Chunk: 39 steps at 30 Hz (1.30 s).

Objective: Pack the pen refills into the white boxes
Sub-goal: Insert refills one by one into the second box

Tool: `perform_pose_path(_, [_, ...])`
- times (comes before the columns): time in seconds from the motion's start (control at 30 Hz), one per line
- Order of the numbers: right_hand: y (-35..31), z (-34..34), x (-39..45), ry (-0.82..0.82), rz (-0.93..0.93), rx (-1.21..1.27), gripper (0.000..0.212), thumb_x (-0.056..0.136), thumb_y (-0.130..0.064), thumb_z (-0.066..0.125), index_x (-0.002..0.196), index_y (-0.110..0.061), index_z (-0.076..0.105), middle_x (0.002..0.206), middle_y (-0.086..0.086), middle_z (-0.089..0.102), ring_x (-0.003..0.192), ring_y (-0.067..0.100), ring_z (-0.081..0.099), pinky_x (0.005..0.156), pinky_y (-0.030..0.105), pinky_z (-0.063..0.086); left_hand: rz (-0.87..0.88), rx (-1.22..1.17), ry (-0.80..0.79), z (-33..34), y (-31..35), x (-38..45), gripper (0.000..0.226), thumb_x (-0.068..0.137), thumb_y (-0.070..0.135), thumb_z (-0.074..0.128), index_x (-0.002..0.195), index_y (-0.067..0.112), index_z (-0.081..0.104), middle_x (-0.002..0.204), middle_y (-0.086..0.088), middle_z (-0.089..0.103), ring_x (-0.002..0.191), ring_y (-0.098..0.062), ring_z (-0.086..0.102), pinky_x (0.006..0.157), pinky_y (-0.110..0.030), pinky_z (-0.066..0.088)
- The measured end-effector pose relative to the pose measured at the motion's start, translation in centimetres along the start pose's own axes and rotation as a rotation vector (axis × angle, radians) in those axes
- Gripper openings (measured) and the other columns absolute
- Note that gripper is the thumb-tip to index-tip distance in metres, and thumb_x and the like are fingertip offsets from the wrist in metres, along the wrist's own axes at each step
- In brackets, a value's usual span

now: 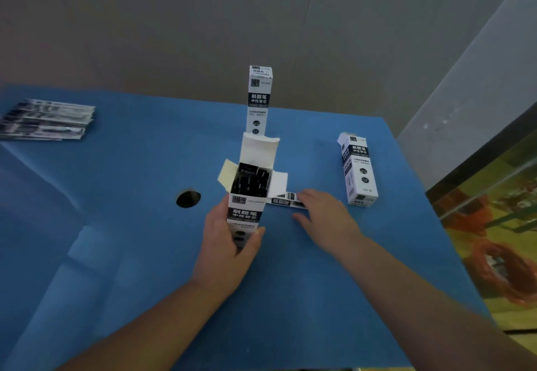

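Pen refills (251, 180) in dark packets fill the open white box (247, 208), which stands upright on the blue counter (130, 225) with its top flaps spread. The left hand (229, 243) grips the box's lower part, fingers wrapped around it. Just right of it, the right hand (325, 219) lies flat, fingers spread loosely over a single refill packet (286, 200) on the counter, pressing rather than gripping. Left of the box is a dark round hole (188, 198). Farther right stands a closed box (359, 168); behind, another closed box (258, 99); far left, a packet stack (46, 119).
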State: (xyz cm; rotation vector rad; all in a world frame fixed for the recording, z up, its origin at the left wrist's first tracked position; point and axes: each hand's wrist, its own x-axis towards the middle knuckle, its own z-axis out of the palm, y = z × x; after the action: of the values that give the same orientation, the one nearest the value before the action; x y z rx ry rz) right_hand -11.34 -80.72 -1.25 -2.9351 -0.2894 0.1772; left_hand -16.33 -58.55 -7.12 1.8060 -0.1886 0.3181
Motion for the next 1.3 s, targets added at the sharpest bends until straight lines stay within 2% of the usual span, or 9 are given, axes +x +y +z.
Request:
perform_pose_path(0.13, [0.8, 0.5, 0.8, 0.083, -0.066, -0.136, 0.021, 0.102, -0.023, 0.049, 0.114, -0.018, 0.066, 0.11, 0.0, 0.06, 0.103, 0.025, 0.057, 0.083, 0.038, 0.048, 0.055, -0.032, -0.002, 0.1, 0.7, 0.1, 0.039, 0.091, 0.033, 0.071, 0.118, 0.053, 0.052, 0.103, 0.018, 0.057, 0.089, -0.016, 0.063, 0.067, -0.026, 0.059])
perform_pose_path(0.33, [0.6, -0.9, 2.0, -0.074, -0.043, -0.269, 0.024, 0.084, 0.003, 0.058, 0.103, -0.011, 0.061, 0.104, 0.008, 0.058, 0.099, 0.028, 0.059, 0.068, 0.034, 0.04, 0.012, -0.027, -0.027, 0.0, 0.7, 0.2, 0.037, 0.09, 0.037, 0.071, 0.115, 0.055, 0.052, 0.102, 0.005, 0.059, 0.091, -0.014, 0.066, 0.073, -0.029, 0.06])
perform_pose_path(0.47, [0.2, -2.2, 1.8, -0.145, 0.075, -0.117, 0.014, 0.089, -0.007, 0.053, 0.092, -0.013, 0.065, 0.095, 0.007, 0.063, 0.089, 0.029, 0.064, 0.068, 0.035, 0.051, -0.025, 0.023, -0.028, -0.1, 0.2, 0.0, 0.042, 0.088, 0.044, 0.07, 0.122, 0.057, 0.048, 0.12, -0.002, 0.058, 0.113, -0.021, 0.064, 0.088, -0.036, 0.061])
perform_pose_path(0.63, [0.9, -5.0, 0.4, -0.061, 0.168, 0.215, 0.032, 0.089, -0.034, 0.069, 0.064, -0.017, 0.06, 0.058, -0.002, 0.054, 0.054, 0.015, 0.052, 0.048, 0.028, 0.031, -0.041, 0.022, -0.032, -0.1, 0.1, -0.2, 0.045, 0.088, 0.048, 0.069, 0.126, 0.056, 0.047, 0.124, -0.003, 0.058, 0.113, -0.015, 0.065, 0.089, -0.026, 0.059])
perform_pose_path(0.87, [1.0, -10.5, -3.6, 0.105, 0.245, 0.936, 0.004, 0.083, -0.025, 0.081, 0.085, -0.022, 0.08, 0.084, 0.0, 0.079, 0.075, 0.014, 0.074, 0.084, 0.039, 0.059, 0.018, -0.066, -0.075, 0.1, 0.8, 0.4, 0.029, 0.092, 0.03, 0.068, 0.114, 0.043, 0.056, 0.096, 0.0, 0.059, 0.083, -0.021, 0.062, 0.068, -0.03, 0.056])
perform_pose_path(1.0, [-0.7, -14.0, -6.2, 0.194, 0.151, 1.113, 0.028, 0.069, -0.04, 0.085, 0.09, -0.023, 0.082, 0.091, 0.006, 0.08, 0.079, 0.017, 0.072, 0.083, 0.036, 0.06, 0.074, -0.055, -0.102, 0.1, 1.0, 0.5, 0.026, 0.093, 0.024, 0.067, 0.115, 0.032, 0.057, 0.088, 0.005, 0.057, 0.073, -0.022, 0.057, 0.059, -0.035, 0.052])
perform_pose_path(1.1, [-2.4, -15.6, -7.8, 0.237, 0.049, 1.202, 0.025, 0.07, -0.037, 0.08, 0.089, -0.021, 0.083, 0.09, 0.005, 0.08, 0.081, 0.015, 0.075, 0.075, 0.023, 0.059, 0.061, 0.006, -0.072, 0.0, 0.9, 0.1, 0.036, 0.091, 0.036, 0.068, 0.118, 0.054, 0.051, 0.101, 0.021, 0.056, 0.09, -0.016, 0.062, 0.069, -0.028, 0.057])
perform_pose_path(1.17, [-3.5, -16.2, -8.4, 0.244, 0.007, 1.216, 0.023, 0.074, -0.032, 0.079, 0.092, -0.017, 0.082, 0.092, 0.007, 0.08, 0.084, 0.02, 0.077, 0.077, 0.025, 0.06, -0.005, 0.025, -0.084, -0.1, 0.7, -0.3, 0.042, 0.09, 0.047, 0.068, 0.124, 0.059, 0.046, 0.112, 0.024, 0.054, 0.106, -0.025, 0.062, 0.084, -0.042, 0.06])
perform_pose_path(1.3, [-5.6, -16.5, -8.9, 0.342, 0.001, 1.187, 0.008, 0.083, -0.023, 0.079, 0.089, -0.019, 0.082, 0.088, 0.006, 0.08, 0.081, 0.023, 0.078, 0.079, 0.037, 0.061, -0.034, 0.043, -0.143, -0.3, 1.0, -0.6, 0.06, 0.09, 0.054, 0.066, 0.142, 0.032, 0.046, 0.124, 0.01, 0.052, 0.116, -0.031, 0.058, 0.095, -0.057, 0.056])
